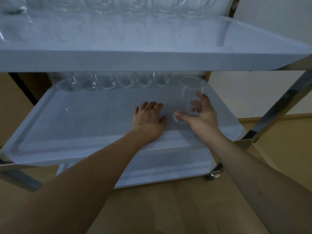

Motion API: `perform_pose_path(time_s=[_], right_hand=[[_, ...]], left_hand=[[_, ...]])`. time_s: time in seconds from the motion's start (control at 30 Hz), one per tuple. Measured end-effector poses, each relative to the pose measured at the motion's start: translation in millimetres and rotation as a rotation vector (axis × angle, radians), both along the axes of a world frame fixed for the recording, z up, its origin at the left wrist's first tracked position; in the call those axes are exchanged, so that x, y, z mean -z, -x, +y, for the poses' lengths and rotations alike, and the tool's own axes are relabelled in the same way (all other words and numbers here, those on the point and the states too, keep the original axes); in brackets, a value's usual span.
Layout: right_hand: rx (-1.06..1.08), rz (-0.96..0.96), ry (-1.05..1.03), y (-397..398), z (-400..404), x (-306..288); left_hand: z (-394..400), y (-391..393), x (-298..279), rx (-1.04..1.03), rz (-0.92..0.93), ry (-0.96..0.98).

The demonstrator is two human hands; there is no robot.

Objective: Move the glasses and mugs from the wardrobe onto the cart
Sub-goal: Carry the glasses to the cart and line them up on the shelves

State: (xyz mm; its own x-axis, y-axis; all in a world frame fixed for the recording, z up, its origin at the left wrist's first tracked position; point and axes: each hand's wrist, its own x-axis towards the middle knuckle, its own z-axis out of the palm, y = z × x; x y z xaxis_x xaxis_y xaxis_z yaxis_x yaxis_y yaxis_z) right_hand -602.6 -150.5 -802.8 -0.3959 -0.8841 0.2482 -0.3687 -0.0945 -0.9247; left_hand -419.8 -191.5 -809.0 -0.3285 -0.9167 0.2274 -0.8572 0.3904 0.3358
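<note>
My right hand (201, 114) grips a tall clear glass (190, 93) near its base, thumb on the near side and fingers behind it. The glass tilts slightly over the right part of the cart's white middle shelf (76, 125). My left hand (148, 117) lies palm down over the same shelf, just left of the glass, holding nothing. Several clear glasses (108, 81) stand in a row along the back of the middle shelf. More glasses (133, 7) line the back of the top shelf (152, 59).
The cart has chrome legs (280, 105) at its corners and a white bottom shelf (160, 168) with a caster (213, 175) at the right. A wooden floor (168, 208) lies below, and a pale wall (270, 17) stands behind at the right.
</note>
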Motion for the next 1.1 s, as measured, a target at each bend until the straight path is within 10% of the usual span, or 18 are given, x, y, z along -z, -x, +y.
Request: perform_pose_path(time_s=[1.1], right_hand=[[0.051, 0.169, -0.022, 45, -200, 1]], left_hand=[[-14, 19, 19, 0.006, -0.057, 0.126]])
